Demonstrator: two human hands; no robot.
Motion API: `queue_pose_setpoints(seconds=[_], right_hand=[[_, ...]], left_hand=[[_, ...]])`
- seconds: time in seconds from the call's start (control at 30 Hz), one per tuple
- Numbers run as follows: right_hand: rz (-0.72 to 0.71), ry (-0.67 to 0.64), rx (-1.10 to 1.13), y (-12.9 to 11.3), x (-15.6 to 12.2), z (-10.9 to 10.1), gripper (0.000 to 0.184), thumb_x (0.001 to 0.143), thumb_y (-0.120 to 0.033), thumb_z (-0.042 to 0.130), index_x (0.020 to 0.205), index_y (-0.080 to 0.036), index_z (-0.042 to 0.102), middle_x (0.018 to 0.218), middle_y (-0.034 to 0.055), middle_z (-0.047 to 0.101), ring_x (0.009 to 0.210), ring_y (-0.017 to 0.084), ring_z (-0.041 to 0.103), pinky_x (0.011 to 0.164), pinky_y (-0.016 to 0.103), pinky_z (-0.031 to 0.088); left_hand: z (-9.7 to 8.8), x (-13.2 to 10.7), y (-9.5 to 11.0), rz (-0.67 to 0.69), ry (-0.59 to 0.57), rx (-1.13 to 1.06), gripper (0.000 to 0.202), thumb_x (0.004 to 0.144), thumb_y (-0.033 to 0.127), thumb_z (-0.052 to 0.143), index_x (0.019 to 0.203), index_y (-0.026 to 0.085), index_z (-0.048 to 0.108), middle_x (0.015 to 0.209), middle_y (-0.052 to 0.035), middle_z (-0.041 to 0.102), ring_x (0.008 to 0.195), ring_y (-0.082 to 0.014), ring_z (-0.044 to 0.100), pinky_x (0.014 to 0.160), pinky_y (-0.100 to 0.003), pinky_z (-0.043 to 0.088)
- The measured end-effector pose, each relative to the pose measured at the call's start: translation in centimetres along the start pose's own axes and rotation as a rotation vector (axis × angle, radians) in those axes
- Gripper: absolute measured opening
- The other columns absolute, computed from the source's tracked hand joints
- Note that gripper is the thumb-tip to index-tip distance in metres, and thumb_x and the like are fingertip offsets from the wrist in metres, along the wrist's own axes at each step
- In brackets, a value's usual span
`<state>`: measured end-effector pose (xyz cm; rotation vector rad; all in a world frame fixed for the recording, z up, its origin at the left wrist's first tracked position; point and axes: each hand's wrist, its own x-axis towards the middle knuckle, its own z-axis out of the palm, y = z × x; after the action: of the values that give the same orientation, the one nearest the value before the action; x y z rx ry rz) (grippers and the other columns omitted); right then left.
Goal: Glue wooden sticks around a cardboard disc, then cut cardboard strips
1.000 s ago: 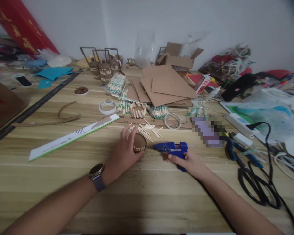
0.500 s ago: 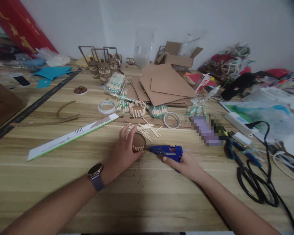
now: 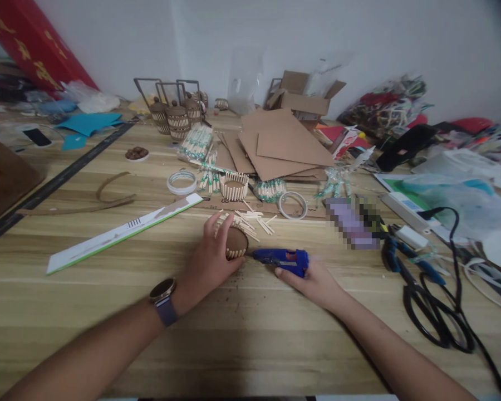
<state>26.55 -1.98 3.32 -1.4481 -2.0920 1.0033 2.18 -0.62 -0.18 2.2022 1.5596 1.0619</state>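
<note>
My left hand (image 3: 211, 250) curls around a round brown cardboard piece (image 3: 237, 241) edged with short wooden sticks, gripping it on the table. A blue glue gun (image 3: 281, 260) is in my right hand (image 3: 313, 281); its nozzle points left and meets the right side of the round piece. Loose wooden sticks (image 3: 259, 220) lie scattered just behind the piece. A similar ring of upright sticks (image 3: 234, 187) stands farther back. Small dark crumbs dot the table below my left hand.
Two tape rolls (image 3: 293, 205), cardboard sheets (image 3: 286, 147) and bundled sticks (image 3: 196, 142) lie behind. A white strip with a green edge (image 3: 125, 233) is at left. Scissors (image 3: 430, 301) and black cable lie at right. Small stick-covered buckets (image 3: 178, 122) stand at the back.
My right hand and the glue gun have shifted very slightly to the left. My left hand and the round piece look unmoved.
</note>
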Motion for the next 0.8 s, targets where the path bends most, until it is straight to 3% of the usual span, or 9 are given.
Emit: queue_pose_setpoints(seconds=[0.23,0.47,0.8], right_hand=[[-0.001,0.008,-0.01,0.04,0.01,0.12,0.036,0.086,-0.047,0.057,0.099,-0.02,0.076,0.084,0.0049,0.077,0.074,0.023,0.069,0.069,0.033,0.056],[-0.008,0.022,0.001,0.01,0.08,0.17,0.037,0.085,-0.048,0.058,0.102,-0.02,0.077,0.091,0.006,0.079,0.078,0.025,0.071,0.073,0.035,0.058],[-0.016,0.019,-0.024,-0.04,0.05,0.24,0.039,0.086,-0.046,0.055,0.102,-0.018,0.078,0.087,0.0072,0.078,0.077,0.025,0.072,0.073,0.036,0.058]], left_hand=[[-0.06,0.01,0.06,-0.003,-0.014,0.007,0.099,0.069,0.014,0.082,0.149,0.026,0.025,0.152,-0.0184,0.029,0.144,-0.0383,0.032,0.112,-0.059,0.041],[-0.05,-0.02,0.0,0.003,-0.006,0.01,0.099,0.07,0.015,0.081,0.149,0.03,0.022,0.151,-0.0167,0.029,0.143,-0.0382,0.033,0.113,-0.061,0.038],[0.02,0.04,-0.05,0.016,0.006,0.008,0.099,0.069,0.012,0.081,0.148,0.029,0.024,0.151,-0.0171,0.03,0.144,-0.0384,0.033,0.112,-0.061,0.039]])
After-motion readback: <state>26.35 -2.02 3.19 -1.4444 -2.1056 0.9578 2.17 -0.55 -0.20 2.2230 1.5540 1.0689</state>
